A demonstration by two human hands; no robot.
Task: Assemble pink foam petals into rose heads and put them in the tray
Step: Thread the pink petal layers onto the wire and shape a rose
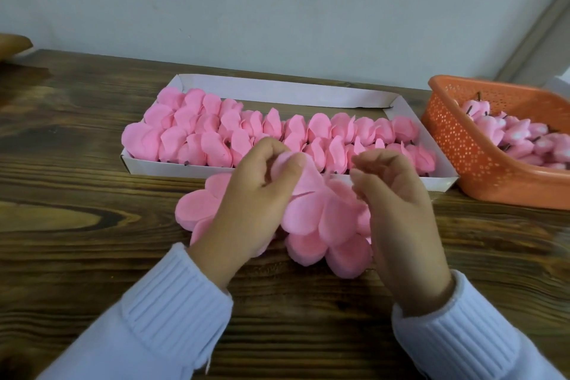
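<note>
Our foam petals [308, 219] are a soft, even pink, and the rose heads [197, 136] are the same pink, a few with dark stubs below. The tray [277, 91] is plain white. The basket [481, 160] is orange, its walls dotted all over with small holes, and the buds [518, 133] in it are pink with whitish centres. The bench [77, 188] is dark brown with streaked grain and a black knot. Our sleeves [172, 302] are white with ribbed cuffs.
</note>
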